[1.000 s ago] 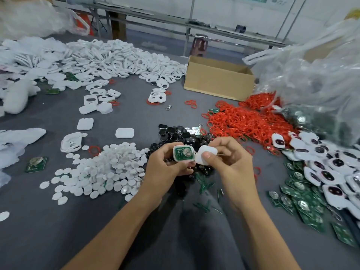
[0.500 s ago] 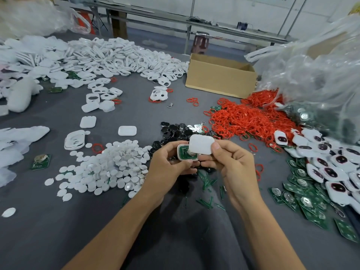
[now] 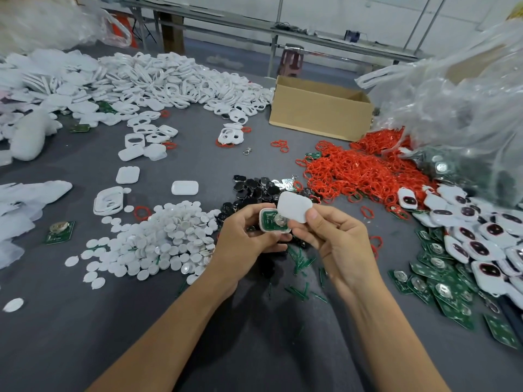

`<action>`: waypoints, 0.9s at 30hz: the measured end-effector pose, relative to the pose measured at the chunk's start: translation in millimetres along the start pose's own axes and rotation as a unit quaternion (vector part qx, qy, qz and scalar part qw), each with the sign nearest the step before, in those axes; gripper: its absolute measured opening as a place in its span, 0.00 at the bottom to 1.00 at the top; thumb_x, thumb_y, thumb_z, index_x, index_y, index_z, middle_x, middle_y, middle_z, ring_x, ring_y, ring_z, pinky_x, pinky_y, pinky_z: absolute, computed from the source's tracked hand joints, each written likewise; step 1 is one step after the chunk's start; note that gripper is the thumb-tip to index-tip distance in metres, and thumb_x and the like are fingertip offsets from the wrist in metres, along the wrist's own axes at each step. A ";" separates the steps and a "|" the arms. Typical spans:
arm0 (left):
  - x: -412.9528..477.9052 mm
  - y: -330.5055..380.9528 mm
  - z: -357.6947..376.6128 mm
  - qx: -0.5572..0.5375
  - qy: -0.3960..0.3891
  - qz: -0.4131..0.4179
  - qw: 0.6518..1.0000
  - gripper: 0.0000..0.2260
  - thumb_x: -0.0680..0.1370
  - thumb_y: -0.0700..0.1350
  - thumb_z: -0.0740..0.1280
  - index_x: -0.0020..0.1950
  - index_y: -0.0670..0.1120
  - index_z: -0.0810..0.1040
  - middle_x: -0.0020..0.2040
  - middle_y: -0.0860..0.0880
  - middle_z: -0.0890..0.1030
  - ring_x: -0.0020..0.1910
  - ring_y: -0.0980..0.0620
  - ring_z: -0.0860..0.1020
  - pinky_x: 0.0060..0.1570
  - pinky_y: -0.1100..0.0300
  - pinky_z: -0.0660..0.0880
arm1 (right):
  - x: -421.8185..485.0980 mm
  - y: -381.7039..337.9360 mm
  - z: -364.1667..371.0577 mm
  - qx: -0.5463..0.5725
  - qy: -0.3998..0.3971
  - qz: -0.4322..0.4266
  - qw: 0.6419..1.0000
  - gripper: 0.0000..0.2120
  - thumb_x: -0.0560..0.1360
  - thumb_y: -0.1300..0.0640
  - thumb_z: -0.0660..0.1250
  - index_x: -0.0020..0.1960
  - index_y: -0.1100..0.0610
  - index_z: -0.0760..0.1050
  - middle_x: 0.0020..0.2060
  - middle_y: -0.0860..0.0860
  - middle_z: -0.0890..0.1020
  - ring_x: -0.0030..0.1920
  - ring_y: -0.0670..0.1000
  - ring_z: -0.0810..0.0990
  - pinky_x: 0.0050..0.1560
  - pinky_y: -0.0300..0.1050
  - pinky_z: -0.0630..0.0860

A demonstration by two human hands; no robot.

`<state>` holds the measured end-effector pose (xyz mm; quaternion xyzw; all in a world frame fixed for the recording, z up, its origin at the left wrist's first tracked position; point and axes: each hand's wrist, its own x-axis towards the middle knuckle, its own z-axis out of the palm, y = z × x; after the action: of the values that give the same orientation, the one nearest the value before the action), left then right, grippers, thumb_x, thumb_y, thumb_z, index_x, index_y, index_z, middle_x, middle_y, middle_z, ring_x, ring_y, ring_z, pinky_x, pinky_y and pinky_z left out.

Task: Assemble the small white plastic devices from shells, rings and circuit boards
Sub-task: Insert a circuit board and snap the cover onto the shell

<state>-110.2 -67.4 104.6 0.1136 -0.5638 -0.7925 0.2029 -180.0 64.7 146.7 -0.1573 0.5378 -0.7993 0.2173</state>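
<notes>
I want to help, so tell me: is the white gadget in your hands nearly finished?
Done: a green circuit board sits inside the shell the left hand holds. In hand: the right hand pinches a white cover tilted over it, not yet pressed shut. Left: closing it, then heaps of red rings, loose boards and white shells on the table.

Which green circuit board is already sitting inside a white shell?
The circuit board in the left hand: it sits in a white shell; the right hand holds a white cover close by. The other boards lie bare on the table.
</notes>
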 end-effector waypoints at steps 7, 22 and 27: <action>-0.3 -1.4 -1.6 0.006 -0.003 0.007 1.000 0.18 0.72 0.28 0.71 0.56 0.47 0.80 0.49 0.49 0.85 0.44 0.48 0.85 0.41 0.58 0.81 | 0.6 2.5 -1.1 -0.053 0.022 0.004 0.998 0.07 0.75 0.67 0.65 0.48 0.63 0.81 0.35 0.58 0.84 0.34 0.49 0.83 0.35 0.36 0.78; -1.3 4.8 5.1 -0.125 0.002 -0.034 0.992 0.24 0.63 0.35 0.74 0.59 0.40 0.76 0.51 0.43 0.84 0.46 0.45 0.85 0.41 0.60 0.81 | -1.2 1.4 8.0 0.007 0.081 -0.072 0.994 0.05 0.76 0.68 0.64 0.45 0.64 0.79 0.26 0.54 0.80 0.28 0.47 0.79 0.32 0.35 0.76; 0.0 6.9 5.2 -0.203 0.011 -0.052 0.978 0.23 0.64 0.32 0.71 0.58 0.39 0.76 0.48 0.43 0.85 0.44 0.45 0.85 0.39 0.61 0.81 | -0.6 2.5 7.3 0.014 0.079 -0.077 0.994 0.06 0.76 0.68 0.63 0.45 0.63 0.79 0.26 0.53 0.80 0.27 0.46 0.78 0.31 0.35 0.76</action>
<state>-111.0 -65.0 112.9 0.1081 -0.3822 -0.8986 0.1863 -175.4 58.4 147.1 -0.1314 0.5287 -0.8309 0.1136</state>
